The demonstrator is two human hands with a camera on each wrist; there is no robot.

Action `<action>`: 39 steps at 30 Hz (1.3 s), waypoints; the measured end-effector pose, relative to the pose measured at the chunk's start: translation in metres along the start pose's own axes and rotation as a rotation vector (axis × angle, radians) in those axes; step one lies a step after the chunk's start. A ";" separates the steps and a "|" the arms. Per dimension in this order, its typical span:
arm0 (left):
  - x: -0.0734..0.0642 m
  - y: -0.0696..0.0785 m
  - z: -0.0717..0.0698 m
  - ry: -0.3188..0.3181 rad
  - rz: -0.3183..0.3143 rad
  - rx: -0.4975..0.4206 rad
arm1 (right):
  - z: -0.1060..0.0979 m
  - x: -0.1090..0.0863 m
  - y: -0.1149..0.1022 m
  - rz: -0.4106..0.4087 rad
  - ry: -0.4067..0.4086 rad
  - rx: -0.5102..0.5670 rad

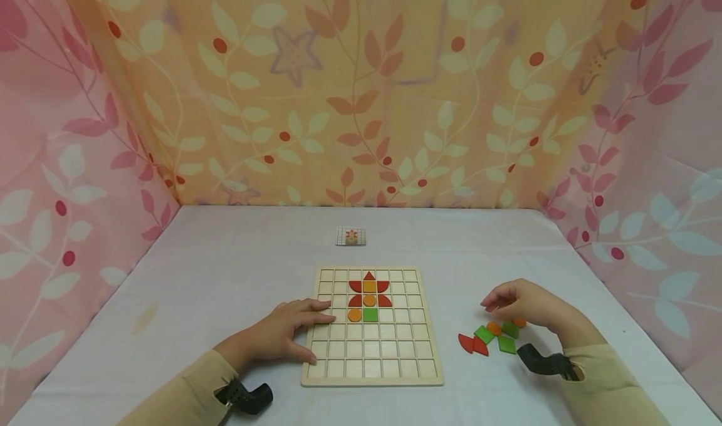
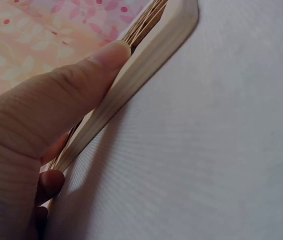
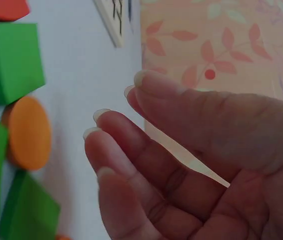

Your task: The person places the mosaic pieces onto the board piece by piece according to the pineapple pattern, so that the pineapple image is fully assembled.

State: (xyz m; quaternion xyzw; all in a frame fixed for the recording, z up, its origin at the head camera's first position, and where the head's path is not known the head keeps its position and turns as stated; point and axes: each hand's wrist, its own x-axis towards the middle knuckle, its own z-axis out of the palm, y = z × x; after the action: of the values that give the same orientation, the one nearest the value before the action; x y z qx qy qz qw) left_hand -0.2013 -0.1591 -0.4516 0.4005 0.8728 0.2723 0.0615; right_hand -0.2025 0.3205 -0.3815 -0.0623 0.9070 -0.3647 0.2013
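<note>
My left hand [image 1: 276,332] rests on the left edge of a wooden grid board [image 1: 389,351], fingers extended over the squares. In the left wrist view its thumb [image 2: 86,75] lies along the board's rim. Pieces on the upper half of the board are a red triangle [image 1: 369,276], red quarter-circles [image 1: 385,301], a yellow-orange square [image 1: 369,285], orange discs [image 1: 354,315] and a green square [image 1: 370,315]. Over the loose pieces hovers my right hand [image 1: 533,304], fingers loosely bent. The right wrist view shows nothing between thumb and fingertips, with a loose orange disc [image 3: 31,132] nearby.
Right of the board lie loose red quarter-circles [image 1: 465,343], green squares [image 1: 507,344] and orange discs, one partly behind the right hand. A small pattern card [image 1: 351,236] stands beyond the board on the white tablecloth [image 1: 225,257]. Patterned curtains [image 1: 361,100] enclose the table.
</note>
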 end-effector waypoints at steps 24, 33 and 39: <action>0.000 -0.001 0.001 -0.010 -0.020 -0.019 | 0.013 0.000 0.023 -0.031 -0.016 -0.054; 0.000 -0.001 0.001 -0.007 -0.019 -0.012 | 0.016 0.000 0.023 -0.073 -0.023 -0.044; 0.000 -0.001 0.001 -0.020 -0.035 -0.015 | 0.014 0.000 0.024 -0.084 -0.028 -0.041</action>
State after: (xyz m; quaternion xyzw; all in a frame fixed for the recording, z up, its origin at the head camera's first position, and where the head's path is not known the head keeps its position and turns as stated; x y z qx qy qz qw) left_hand -0.2016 -0.1596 -0.4529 0.3872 0.8770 0.2736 0.0778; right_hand -0.1959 0.3287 -0.4070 -0.1097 0.9080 -0.3531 0.1969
